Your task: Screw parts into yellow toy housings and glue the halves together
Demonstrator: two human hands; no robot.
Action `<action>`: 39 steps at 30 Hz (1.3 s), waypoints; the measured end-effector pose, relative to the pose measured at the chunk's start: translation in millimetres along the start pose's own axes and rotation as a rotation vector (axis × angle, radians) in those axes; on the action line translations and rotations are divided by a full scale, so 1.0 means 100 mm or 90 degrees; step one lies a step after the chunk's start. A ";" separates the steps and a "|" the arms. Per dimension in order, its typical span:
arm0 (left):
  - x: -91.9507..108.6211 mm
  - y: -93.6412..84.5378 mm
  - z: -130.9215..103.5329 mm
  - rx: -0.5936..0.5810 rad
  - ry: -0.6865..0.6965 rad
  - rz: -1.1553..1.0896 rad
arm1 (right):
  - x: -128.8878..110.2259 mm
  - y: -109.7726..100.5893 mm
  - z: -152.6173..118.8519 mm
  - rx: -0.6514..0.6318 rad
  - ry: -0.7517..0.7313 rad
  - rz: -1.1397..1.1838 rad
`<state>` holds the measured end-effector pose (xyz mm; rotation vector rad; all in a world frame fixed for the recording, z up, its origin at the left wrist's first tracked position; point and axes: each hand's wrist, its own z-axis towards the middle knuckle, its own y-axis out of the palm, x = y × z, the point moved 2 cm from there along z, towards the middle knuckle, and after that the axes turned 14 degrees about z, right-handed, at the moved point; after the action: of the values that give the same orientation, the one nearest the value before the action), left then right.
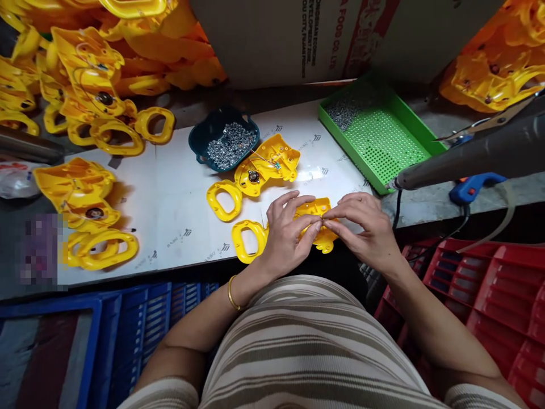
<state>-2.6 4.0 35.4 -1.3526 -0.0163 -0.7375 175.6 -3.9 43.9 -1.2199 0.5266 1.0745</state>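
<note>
Both hands meet over a yellow plastic shell [326,243] with a ring handle [233,241] at its left end, lying at the table's front edge. My left hand [289,230] pinches with thumb and forefinger at the shell's middle. Opposite it, my right hand [366,227] pinches at the same spot, fingertips nearly touching the left ones. What lies between the fingertips is too small to name. Just behind them rests a second yellow shell [283,153], with a round dark part, a thin wire and a small circuit board inside.
A dark bowl [196,145] of small metal screws stands behind the shells. At the right is a green perforated tray [394,145] with more small metal pieces. Yellow shells [80,193] are piled at the left. A grey cylindrical tool [468,153] juts in from the right, near a blue-handled tool [468,190].
</note>
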 end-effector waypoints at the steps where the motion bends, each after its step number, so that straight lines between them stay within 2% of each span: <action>1: 0.00 0.01 0.01 -0.008 0.004 -0.001 | 0.01 0.00 -0.01 -0.002 0.012 0.004; 5: -0.03 0.04 0.03 -0.042 0.008 0.022 | 0.08 -0.04 -0.04 -0.008 0.096 0.039; 8: -0.05 0.04 0.05 -0.024 0.002 0.045 | 0.14 -0.09 -0.07 0.017 0.136 0.077; 10: -0.02 0.05 0.07 -0.012 -0.005 0.042 | 0.16 -0.10 -0.07 0.031 0.139 0.100; 15: 0.08 0.10 0.10 -0.055 -0.024 -0.003 | 0.14 -0.04 -0.06 0.031 0.127 0.142; 18: 0.09 0.12 0.10 -0.043 -0.027 -0.016 | 0.15 -0.06 -0.08 0.043 0.112 0.130; 20: 0.07 0.12 0.09 -0.033 -0.038 0.003 | 0.21 -0.08 -0.13 0.080 0.154 0.130; 22: 0.06 0.13 0.09 -0.041 -0.047 0.035 | 0.28 -0.08 -0.20 0.100 0.239 0.185; 24: 0.07 0.14 0.08 -0.061 -0.047 0.054 | 0.33 -0.04 -0.29 0.076 0.316 0.272; 27: 0.10 0.17 0.09 -0.092 -0.043 0.062 | 0.34 0.06 -0.38 0.022 0.367 0.346; 32: 0.13 0.20 0.11 -0.116 -0.046 0.073 | 0.30 0.15 -0.41 -0.028 0.364 0.368; 39: 0.15 0.21 0.14 -0.134 -0.051 0.098 | 0.32 0.12 -0.41 -0.030 0.336 0.341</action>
<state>25.1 10.0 27.3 -1.5649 0.1040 -0.5664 187.3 -29.9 -0.9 -1.4503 1.2952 1.2032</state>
